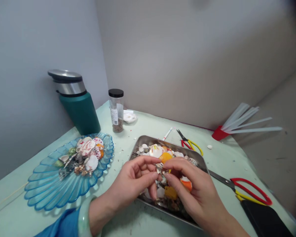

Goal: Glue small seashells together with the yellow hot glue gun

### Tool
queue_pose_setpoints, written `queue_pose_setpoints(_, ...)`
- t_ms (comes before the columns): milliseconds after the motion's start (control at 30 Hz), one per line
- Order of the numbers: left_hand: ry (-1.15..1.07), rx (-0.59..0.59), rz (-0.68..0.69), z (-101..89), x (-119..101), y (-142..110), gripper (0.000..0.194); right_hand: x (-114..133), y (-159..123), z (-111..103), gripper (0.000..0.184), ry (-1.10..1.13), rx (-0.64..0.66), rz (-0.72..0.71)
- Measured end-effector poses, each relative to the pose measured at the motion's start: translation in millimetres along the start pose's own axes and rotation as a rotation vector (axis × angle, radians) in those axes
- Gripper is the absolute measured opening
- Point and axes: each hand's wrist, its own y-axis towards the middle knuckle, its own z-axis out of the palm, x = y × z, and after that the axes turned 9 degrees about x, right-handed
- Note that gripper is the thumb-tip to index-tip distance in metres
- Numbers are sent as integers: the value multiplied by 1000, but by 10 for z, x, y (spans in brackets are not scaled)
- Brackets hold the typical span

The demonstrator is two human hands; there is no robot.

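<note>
Over the metal tray [142, 140] my left hand [138, 176] and my right hand [191, 184] meet fingertip to fingertip. Between them is a small pale, speckled shell [159, 168], pinched by the thumb and fingers of both hands and partly covered by them. Beneath, the tray is full of mixed shells: a white scallop shell [155, 150], a yellow shell [166, 157] and an orange-and-white shell [186, 184] stand out. My wrists and fingers hide much of the tray's middle.
To the left, a blue shell-shaped dish [61, 194] holds more shells. A green bottle [81, 112] and a black-lidded jar [116, 113] stand behind. Small scissors [191, 143], large scissors [236, 189], a black flat object [263, 219] and a red cup [219, 133] of translucent sticks lie rightward.
</note>
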Motion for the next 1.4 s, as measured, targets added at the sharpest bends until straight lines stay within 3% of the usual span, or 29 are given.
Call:
queue_pose_setpoints(600,125,-155,-29,36,4,-5,25,23,-35,-14,25,-58,50,-48)
queue_pose_setpoints(1133,158,-126,-38,31,-17,-9,21,-49,-35,-6,28,-274,-16,-180)
queue_pose_setpoints(1400,98,-106,12,14,26,-11,22,-48,-54,44,30,-174,7,-155)
